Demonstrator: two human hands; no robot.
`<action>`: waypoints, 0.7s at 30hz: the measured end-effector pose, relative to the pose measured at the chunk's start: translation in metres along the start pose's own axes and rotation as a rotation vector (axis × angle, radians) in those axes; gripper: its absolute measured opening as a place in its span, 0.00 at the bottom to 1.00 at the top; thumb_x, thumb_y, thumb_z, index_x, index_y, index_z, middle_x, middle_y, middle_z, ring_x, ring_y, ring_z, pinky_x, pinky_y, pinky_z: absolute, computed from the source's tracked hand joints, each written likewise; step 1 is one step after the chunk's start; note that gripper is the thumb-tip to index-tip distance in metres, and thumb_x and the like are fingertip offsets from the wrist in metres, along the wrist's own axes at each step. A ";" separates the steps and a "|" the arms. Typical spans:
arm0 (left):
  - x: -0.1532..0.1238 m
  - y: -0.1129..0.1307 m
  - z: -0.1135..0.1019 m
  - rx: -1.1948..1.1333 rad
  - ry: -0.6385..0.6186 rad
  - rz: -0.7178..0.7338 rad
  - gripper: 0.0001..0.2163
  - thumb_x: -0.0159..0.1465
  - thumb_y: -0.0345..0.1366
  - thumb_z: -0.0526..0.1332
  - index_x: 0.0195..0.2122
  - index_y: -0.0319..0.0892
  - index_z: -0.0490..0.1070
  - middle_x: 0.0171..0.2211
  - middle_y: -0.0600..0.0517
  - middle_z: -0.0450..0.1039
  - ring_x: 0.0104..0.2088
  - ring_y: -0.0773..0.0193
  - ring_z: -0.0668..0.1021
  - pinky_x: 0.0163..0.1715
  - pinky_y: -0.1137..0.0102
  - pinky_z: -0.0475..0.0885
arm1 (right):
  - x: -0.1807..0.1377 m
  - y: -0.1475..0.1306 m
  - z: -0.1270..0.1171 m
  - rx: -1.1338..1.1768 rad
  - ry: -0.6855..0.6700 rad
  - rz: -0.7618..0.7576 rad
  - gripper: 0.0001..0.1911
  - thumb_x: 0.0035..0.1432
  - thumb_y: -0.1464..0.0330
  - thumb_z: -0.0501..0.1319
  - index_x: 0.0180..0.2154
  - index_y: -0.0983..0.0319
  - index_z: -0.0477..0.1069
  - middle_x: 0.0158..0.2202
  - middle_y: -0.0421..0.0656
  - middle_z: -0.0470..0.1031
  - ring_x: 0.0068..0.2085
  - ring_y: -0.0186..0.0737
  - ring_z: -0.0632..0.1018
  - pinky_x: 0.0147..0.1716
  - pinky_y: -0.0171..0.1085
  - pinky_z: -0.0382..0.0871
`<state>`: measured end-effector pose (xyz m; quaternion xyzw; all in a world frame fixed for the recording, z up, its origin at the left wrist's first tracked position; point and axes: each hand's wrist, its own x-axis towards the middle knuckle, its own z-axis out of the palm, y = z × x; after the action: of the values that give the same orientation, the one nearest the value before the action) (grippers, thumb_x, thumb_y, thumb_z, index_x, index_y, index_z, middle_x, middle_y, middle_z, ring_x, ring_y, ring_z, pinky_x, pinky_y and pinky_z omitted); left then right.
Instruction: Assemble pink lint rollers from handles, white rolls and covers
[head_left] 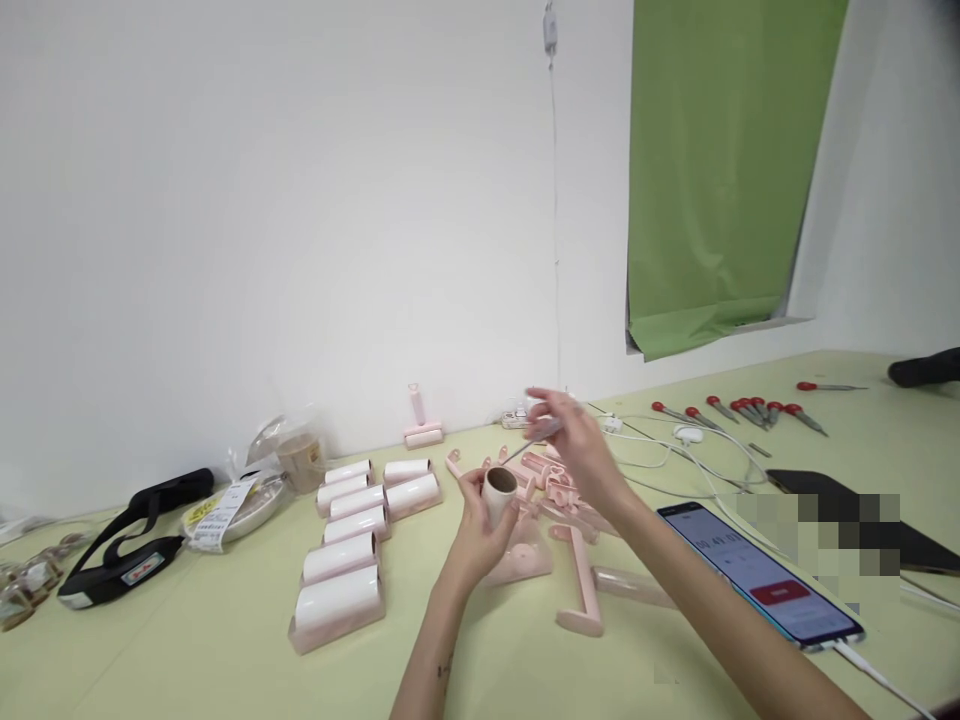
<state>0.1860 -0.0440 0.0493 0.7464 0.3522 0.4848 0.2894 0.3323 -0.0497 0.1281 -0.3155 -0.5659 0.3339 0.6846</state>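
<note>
In the head view, our left hand (486,545) wraps 1 roll (499,507), hollow end up, near centre, left of a handle (581,580). Our right hand (579,448) pinches a thin piece (523,446) reaching toward the roll's far edge; tool or film, we cannot tell. If our left grip slackens, the roll could drop; a jerk on the right could scuff it.

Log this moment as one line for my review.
left hand: holds hollow roll, open end up | right hand: holds thin pale item | nearby: pink handle; white rolls at left; phone at right
</note>
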 end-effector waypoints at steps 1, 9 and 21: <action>-0.001 0.002 0.000 0.088 -0.047 0.031 0.17 0.58 0.40 0.53 0.46 0.42 0.51 0.46 0.45 0.59 0.48 0.58 0.64 0.48 0.64 0.57 | 0.000 -0.006 -0.006 0.065 0.072 -0.034 0.14 0.56 0.60 0.49 0.39 0.59 0.66 0.27 0.37 0.64 0.24 0.29 0.68 0.26 0.32 0.63; -0.028 -0.015 0.007 0.771 -0.353 0.032 0.18 0.56 0.39 0.54 0.48 0.45 0.60 0.40 0.46 0.66 0.42 0.53 0.66 0.41 0.60 0.61 | -0.040 -0.001 -0.036 -0.025 0.038 0.087 0.12 0.55 0.61 0.51 0.33 0.62 0.66 0.19 0.34 0.53 0.16 0.27 0.55 0.15 0.30 0.49; -0.005 -0.083 -0.056 0.913 0.026 -0.245 0.26 0.51 0.24 0.48 0.54 0.29 0.49 0.52 0.37 0.55 0.54 0.50 0.57 0.53 0.56 0.47 | -0.082 0.025 -0.087 -1.278 -0.656 0.053 0.11 0.46 0.60 0.57 0.32 0.58 0.68 0.34 0.42 0.69 0.29 0.40 0.71 0.25 0.35 0.60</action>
<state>0.1126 0.0049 0.0027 0.7442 0.6183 0.2522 -0.0177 0.4045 -0.1063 0.0475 -0.5518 -0.8194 0.0315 0.1522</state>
